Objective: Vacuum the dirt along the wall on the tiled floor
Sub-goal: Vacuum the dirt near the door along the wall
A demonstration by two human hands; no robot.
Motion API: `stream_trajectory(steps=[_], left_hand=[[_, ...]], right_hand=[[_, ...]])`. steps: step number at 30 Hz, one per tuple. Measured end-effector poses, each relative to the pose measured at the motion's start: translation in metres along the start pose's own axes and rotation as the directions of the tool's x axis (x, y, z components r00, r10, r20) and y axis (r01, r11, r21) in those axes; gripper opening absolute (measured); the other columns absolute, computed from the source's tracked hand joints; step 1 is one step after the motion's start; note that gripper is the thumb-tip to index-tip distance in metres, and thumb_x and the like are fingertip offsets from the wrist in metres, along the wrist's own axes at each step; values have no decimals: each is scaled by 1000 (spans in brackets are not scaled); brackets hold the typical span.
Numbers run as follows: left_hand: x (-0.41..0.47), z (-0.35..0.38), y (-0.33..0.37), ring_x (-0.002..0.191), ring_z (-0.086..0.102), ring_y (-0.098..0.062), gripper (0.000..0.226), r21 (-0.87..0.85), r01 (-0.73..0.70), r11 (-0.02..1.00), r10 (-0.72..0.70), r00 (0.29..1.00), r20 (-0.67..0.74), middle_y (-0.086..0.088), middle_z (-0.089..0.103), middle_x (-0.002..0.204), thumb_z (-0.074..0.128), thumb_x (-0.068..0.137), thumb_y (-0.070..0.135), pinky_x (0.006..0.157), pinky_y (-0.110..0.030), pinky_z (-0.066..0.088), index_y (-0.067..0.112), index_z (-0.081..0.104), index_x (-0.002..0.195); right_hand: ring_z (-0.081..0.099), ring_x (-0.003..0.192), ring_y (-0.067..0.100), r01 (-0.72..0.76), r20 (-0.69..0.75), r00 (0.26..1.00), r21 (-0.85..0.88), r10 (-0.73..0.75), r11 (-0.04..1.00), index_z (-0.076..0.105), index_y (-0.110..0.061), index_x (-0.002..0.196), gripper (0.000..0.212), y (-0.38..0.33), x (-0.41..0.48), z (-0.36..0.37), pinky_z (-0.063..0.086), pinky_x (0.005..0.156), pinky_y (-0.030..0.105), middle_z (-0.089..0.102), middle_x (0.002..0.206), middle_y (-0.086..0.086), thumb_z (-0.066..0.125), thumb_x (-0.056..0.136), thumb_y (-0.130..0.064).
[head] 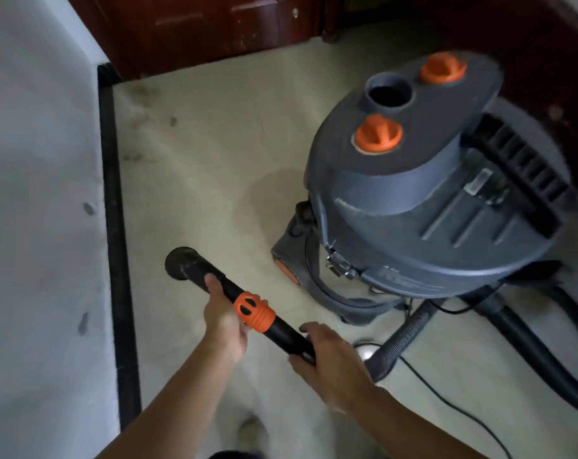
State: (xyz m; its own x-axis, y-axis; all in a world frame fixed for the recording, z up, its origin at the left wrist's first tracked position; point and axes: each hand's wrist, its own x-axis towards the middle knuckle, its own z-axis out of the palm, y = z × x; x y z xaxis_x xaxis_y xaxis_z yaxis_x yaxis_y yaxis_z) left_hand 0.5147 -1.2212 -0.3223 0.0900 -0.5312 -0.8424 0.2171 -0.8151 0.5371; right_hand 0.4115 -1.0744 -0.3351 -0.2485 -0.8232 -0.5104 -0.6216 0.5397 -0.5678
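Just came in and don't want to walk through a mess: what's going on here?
A person is vacuuming the tiled floor. Both hands grip the black wand: the left hand beside its orange collar, the right hand farther back, near the hose. The round nozzle points down at the tiles near the black baseboard. Dark dirt lies farther along, toward the brown door. The grey vacuum stands to the right.

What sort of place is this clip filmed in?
Likely an indoor room or hallway, home or office unclear: pale tiled floor, black skirting along a white wall, dark red wooden door, and a grey canister vacuum.
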Motion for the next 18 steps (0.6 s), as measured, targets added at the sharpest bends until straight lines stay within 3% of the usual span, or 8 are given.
stream_trajectory(steps=[2, 5, 8, 10, 11, 14, 16, 18], left_hand=[[-37, 16, 13, 61, 58, -28, 52, 0, -43, 999, 43, 998, -54, -13, 57, 71, 43, 94, 61, 78, -47, 54, 9, 51, 87], [-85, 41, 33, 51, 56, -25, 63, 48, -25, 999, 28, 997, -65, -11, 54, 62, 42, 90, 69, 65, -39, 54, 7, 54, 83], [-125, 70, 41, 43, 54, -24, 69, 106, -48, 993, 53, 998, -46, -12, 54, 57, 42, 87, 73, 53, -32, 53, 5, 57, 89], [-148, 93, 40, 47, 57, -28, 68, 168, -134, 977, 142, 989, -39, -14, 60, 66, 40, 89, 71, 53, -33, 52, 6, 57, 97], [-159, 104, 37, 52, 60, -30, 66, 208, -180, 961, 191, 981, -35, -15, 64, 74, 40, 90, 70, 55, -34, 52, 7, 58, 101], [-187, 135, 25, 65, 69, -31, 58, 286, -248, 926, 258, 966, 3, -12, 70, 88, 41, 90, 68, 62, -36, 56, 16, 64, 100], [-196, 154, 21, 63, 70, -30, 57, 296, -274, 915, 277, 960, 33, -11, 72, 88, 41, 89, 68, 65, -37, 57, 17, 65, 97], [-199, 169, 24, 63, 71, -29, 58, 288, -281, 916, 290, 957, 12, -8, 74, 87, 40, 90, 67, 67, -38, 57, 15, 66, 98]], right_hand=[[59, 112, 12, 4, -95, 995, 18, -2, 1000, 52, -27, 134, 44, -8, -26, -47, 46, 90, 29, 60, 123, -8, 54, 95, -47], [64, 88, 3, 105, -342, 937, 64, -77, 992, 67, -27, 110, 31, -18, -62, -127, 49, 76, 22, 69, 98, -16, 53, 91, -47], [62, 77, 4, 247, -650, 729, -47, -217, 968, 72, -20, 93, 22, -20, -76, -210, 50, 65, 21, 70, 89, -11, 56, 89, -35], [59, 93, 14, 158, -752, 620, -161, -224, 974, 70, -15, 102, 22, -11, -64, -265, 48, 72, 23, 67, 103, -1, 62, 89, -29], [56, 103, 21, 60, -760, 625, -181, -178, 982, 67, -12, 112, 29, -4, -55, -289, 49, 78, 29, 64, 112, 4, 66, 89, -30], [55, 115, 34, -187, -491, 868, -183, 75, 965, 50, -14, 133, 55, 18, -24, -326, 49, 90, 45, 58, 125, 12, 54, 95, -53], [64, 99, 35, -201, -329, 937, -240, 115, 950, 54, -17, 115, 58, 32, -9, -324, 50, 79, 42, 67, 103, 12, 28, 95, -65], [67, 78, 35, -136, -399, 917, -275, 15, 952, 56, -17, 93, 67, 43, 1, -320, 51, 66, 39, 67, 76, 10, 13, 95, -68]])
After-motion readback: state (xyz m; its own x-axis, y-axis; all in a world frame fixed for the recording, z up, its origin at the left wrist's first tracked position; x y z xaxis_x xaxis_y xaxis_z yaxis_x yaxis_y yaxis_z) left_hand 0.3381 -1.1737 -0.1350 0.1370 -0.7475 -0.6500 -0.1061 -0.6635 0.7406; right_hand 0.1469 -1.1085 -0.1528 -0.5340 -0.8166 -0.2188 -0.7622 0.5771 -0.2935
